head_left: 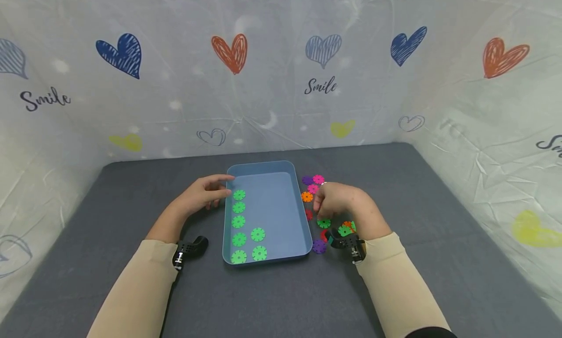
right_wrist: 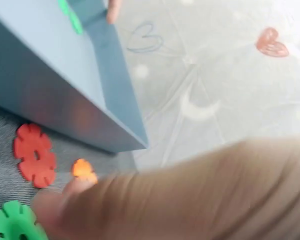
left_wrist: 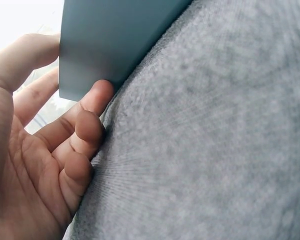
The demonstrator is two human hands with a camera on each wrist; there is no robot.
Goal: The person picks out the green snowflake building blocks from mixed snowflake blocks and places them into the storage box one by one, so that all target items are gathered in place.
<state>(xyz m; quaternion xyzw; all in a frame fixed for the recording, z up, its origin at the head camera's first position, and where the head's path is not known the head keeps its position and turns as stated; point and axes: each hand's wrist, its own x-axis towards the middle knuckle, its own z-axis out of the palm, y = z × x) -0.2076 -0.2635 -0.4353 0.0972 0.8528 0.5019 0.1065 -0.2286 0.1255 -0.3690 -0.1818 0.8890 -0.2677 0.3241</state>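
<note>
My left hand (head_left: 205, 192) holds the left wall of a blue-grey tray (head_left: 303, 226) near its far corner. One finger (right_wrist: 114, 10) reaches over the rim, and others lie against the outer wall. Inside the tray, green slotted flower-shaped discs (head_left: 239, 221) form a column along the left side, with two more beside the near end. To the tray's right, my right hand (head_left: 340, 200) points down, fingers bent, at a green disc (right_wrist: 15, 222) on the cloth. Its fingertips meet that disc's edge; whether they pinch it is hidden.
Around the right hand lie loose discs: orange (head_left: 307, 196), pink (head_left: 318, 179), purple (head_left: 319, 246) and red (right_wrist: 35, 155). More green and orange discs (head_left: 345, 229) lie near the right wrist strap. Grey cloth (head_left: 263, 299) covers the table; a printed white sheet (head_left: 272, 99) hangs behind.
</note>
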